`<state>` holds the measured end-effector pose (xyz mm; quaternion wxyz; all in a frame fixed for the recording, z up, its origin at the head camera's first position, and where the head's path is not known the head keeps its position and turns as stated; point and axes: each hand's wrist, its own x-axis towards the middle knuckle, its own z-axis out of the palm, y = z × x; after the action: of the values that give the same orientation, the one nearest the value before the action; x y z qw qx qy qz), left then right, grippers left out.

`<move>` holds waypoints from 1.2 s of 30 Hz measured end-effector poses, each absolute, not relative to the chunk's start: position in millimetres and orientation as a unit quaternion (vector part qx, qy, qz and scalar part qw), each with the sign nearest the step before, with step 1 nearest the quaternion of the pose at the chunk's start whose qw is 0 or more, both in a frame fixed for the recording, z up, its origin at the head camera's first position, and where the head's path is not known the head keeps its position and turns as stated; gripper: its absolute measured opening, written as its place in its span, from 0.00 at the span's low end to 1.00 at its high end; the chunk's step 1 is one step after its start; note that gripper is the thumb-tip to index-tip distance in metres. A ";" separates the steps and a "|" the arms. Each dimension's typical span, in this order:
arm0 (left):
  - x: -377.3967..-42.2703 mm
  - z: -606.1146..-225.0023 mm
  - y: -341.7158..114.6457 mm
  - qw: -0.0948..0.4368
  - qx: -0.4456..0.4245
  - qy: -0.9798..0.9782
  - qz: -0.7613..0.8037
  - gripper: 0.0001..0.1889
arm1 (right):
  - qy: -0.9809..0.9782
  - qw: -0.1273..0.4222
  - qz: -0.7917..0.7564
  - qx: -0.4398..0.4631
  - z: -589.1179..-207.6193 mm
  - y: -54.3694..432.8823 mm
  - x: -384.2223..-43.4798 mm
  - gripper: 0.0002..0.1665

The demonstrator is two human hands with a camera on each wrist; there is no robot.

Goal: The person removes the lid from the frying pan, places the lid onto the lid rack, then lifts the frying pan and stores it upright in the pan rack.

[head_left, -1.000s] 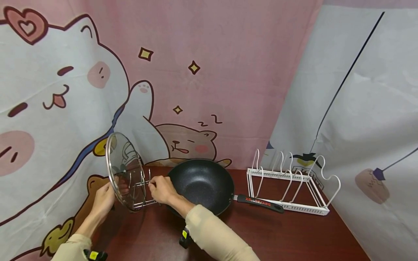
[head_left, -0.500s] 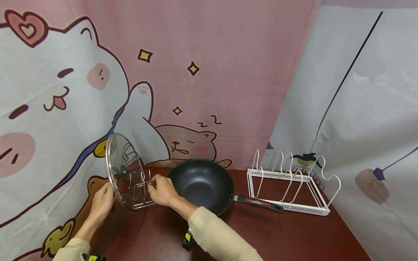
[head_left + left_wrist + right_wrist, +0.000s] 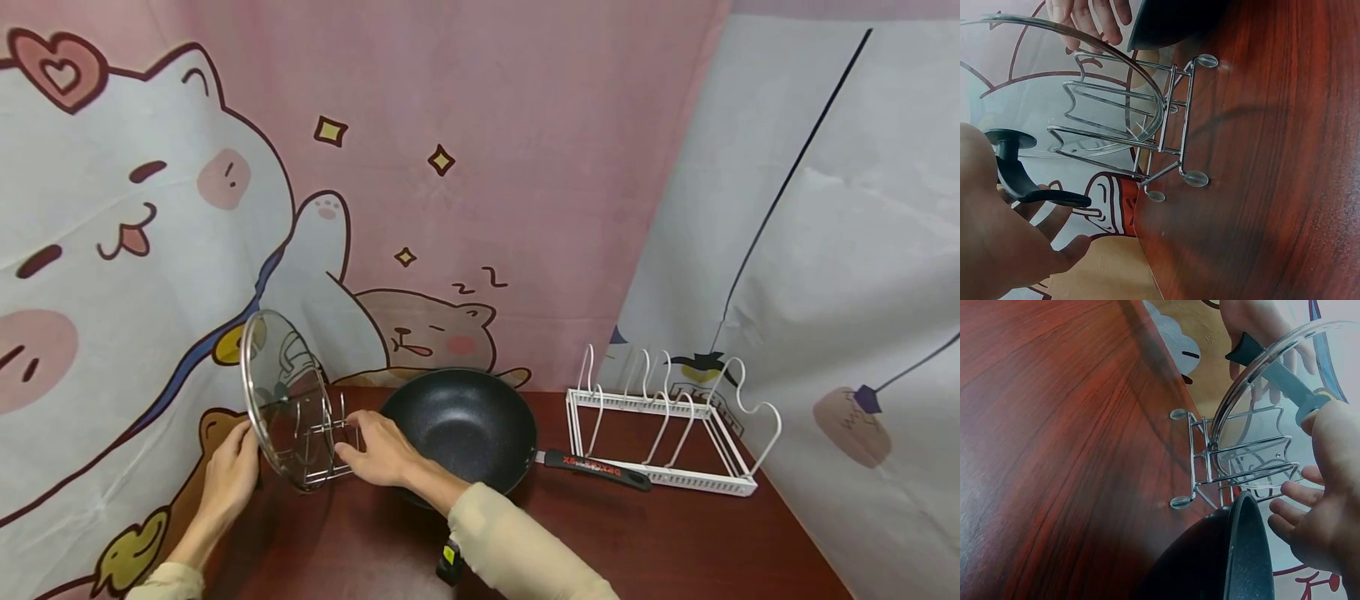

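A glass lid (image 3: 288, 367) with a metal rim stands tilted upright in a small wire rack (image 3: 1187, 115) at the table's left. Its dark handle (image 3: 1013, 175) points toward my left hand (image 3: 231, 471). That hand's fingers are loosely spread around and behind the handle, without closing on it. My right hand (image 3: 381, 452) is at the rack's right side, fingers relaxed and parted; in the right wrist view its fingertips (image 3: 1282, 528) show off the wires. A black wok (image 3: 457, 429) sits right behind this hand, partly covered by the forearm.
The wok's long black handle (image 3: 600, 468) points right and overlaps the front of a white rack (image 3: 697, 477) with upright wire dividers. A printed curtain (image 3: 525, 167) hangs behind the reddish-brown table (image 3: 675, 550) and down both sides.
My right hand has loosened from the small rack and drawn slightly back to the right, its fingers opening. My left hand has shifted slightly at the lid's handle. The lid stays in the rack.
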<state>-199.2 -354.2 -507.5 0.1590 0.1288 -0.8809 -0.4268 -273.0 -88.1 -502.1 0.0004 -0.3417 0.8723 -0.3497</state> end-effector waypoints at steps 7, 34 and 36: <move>-193.5 -507.9 -354.8 0.163 0.121 -0.889 -0.411 0.34 | 0.876 0.003 -0.307 -0.371 -504.1 -78.9 -267.1 0.37; -166.7 -510.7 -344.0 0.265 0.113 -0.872 -0.396 0.27 | 0.883 -0.053 -0.187 -0.428 -501.9 -58.5 -252.1 0.41; -164.6 -508.3 -343.0 0.280 0.115 -0.863 -0.406 0.26 | 0.882 -0.055 -0.184 -0.430 -501.3 -54.9 -251.5 0.42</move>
<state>-164.6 -343.0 -508.3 0.2800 0.1146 -0.8625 -0.4057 -251.5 -54.9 -501.3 -0.0550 -0.4299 0.8823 -0.1836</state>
